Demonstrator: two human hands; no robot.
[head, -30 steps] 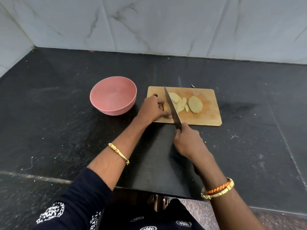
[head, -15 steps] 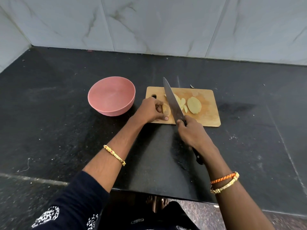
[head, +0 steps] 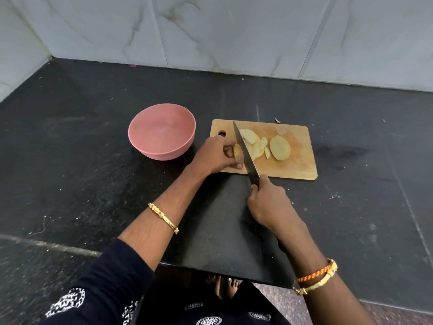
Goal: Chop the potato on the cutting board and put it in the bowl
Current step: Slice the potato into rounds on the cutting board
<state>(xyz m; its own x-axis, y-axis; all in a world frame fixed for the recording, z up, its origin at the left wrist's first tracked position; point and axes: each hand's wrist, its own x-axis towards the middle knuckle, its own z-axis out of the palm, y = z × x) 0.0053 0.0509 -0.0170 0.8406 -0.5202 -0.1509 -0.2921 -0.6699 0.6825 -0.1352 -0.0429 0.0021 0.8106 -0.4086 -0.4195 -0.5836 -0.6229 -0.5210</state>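
Note:
A wooden cutting board (head: 297,165) lies on the black counter. On its left part my left hand (head: 215,156) grips the small uncut end of the potato (head: 238,151). My right hand (head: 269,202) holds a large knife (head: 246,152) by its handle, the blade lying down across the board right beside that potato end. Several pale slices (head: 255,144) lie fanned to the right of the blade, with one big oval slice (head: 280,147) furthest right. The pink bowl (head: 161,134) stands left of the board and holds nothing.
A marble-tiled wall (head: 234,31) runs along the back and the left side of the counter. The counter's front edge (head: 222,273) is close to my body, with bare feet visible below it. A small dark scrap (head: 277,120) lies behind the board.
The knife was lifted and tilted half a second ago; now the blade is down on the board against the potato end. My left hand stayed on the potato.

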